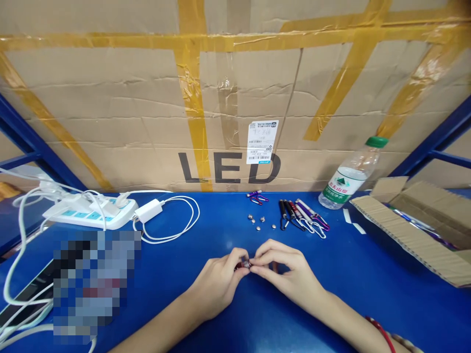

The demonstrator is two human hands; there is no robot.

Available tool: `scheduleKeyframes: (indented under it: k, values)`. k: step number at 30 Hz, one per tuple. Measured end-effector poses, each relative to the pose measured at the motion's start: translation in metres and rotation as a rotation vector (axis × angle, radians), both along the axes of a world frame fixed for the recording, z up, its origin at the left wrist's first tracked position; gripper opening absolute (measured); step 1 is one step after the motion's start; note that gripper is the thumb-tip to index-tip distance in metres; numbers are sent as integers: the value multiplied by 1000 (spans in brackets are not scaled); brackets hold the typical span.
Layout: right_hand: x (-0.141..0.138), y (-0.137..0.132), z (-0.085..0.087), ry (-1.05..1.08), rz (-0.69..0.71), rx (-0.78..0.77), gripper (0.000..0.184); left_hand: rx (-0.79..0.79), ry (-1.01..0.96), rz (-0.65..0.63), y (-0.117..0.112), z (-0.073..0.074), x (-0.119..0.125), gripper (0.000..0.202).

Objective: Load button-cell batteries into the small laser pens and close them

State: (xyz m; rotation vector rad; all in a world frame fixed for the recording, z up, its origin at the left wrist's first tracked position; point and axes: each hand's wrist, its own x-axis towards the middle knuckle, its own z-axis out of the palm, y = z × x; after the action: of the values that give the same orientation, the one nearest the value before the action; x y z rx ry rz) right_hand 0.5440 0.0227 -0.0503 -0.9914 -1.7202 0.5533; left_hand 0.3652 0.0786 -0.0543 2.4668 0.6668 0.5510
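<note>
My left hand (pixel 221 282) and my right hand (pixel 285 272) meet over the blue table (pixel 368 294), both pinching a small red keychain light (pixel 243 264) between their fingertips. Only its red body and silvery end show; the rest is hidden by my fingers. Just beyond the hands lie several small silver button cells (pixel 259 221). Farther back right, a row of several keychain lights with carabiner clips (pixel 303 214) lies side by side. One purple keychain light (pixel 257 196) lies apart near the cardboard wall.
A plastic water bottle (pixel 349 176) leans at the back right. An open cardboard box (pixel 415 230) with more lights sits at the right. A power strip (pixel 90 213), white charger (pixel 149 211) and cables occupy the left. A taped cardboard wall (pixel 228 98) marked LED closes the back.
</note>
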Motion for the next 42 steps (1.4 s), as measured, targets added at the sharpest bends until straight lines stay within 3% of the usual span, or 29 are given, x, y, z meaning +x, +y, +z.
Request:
scheduleKeyframes:
  k: [4,9,16,23,30,33,42]
  values:
    - [2,0,0,-26,5,12,6,48,-59,-9,-3,0,1,12]
    - [4,-2,-1,-106,-25,1,12,-17,-53,19,1,-1,1,12]
    - [5,-4,3,-389,-68,230,18,18,-45,20,4,-4,-2,12]
    - [11,-1,1,-373,-47,68,24,122,-63,50,5,-7,-1,23]
    - [45,19,-2,-503,-439,28,22,303,-153,72,10,-5,1,22]
    - [61,27,-9,-551,-505,-20,22,313,-164,59,9,-3,1,24]
    - [65,32,-22,-925,-339,-10,43,342,-158,18,3,0,2,23]
